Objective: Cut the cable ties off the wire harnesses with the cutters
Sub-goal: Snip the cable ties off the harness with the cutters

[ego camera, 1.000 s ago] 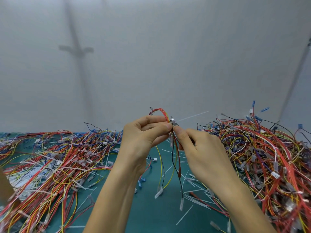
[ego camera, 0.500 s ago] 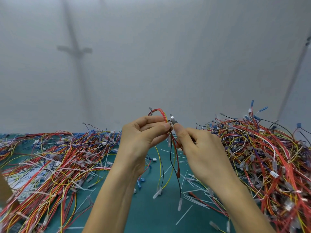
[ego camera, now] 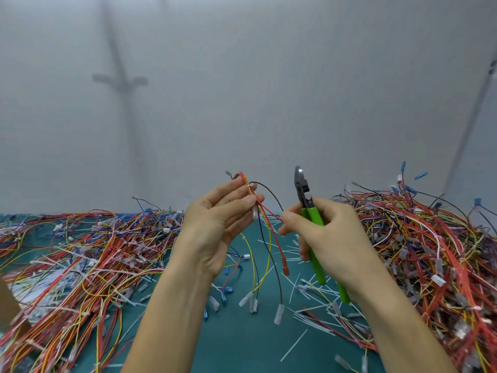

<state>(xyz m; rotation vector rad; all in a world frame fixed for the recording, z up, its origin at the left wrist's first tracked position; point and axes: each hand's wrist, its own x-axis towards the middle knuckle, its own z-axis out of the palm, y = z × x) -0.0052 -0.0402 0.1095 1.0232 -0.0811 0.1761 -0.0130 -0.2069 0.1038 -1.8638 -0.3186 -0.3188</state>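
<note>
**Wire harness held up at centre, cutters beside it**

- Wire harness: red, yellow and black leads, held above the green counter. The ends hang down to clear and red terminals. A small white band circles the bundle near its top; it is too small to identify with certainty.
- Left hand: palm up, thumb and fingers clamped on the harness near its top.
- Right hand: fingers curled tight round the green handles of the cutters. Whether the thumb tip touches a red lead cannot be told.
- Cutters: upright, metal head pointing up, just right of the harness and apart from its top. The blades look closed.
- Left wire pile and right wire pile: tangled harnesses heaped on the counter at either side.
- Cut tie strips: white offcuts scattered on the counter between the piles.
</note>
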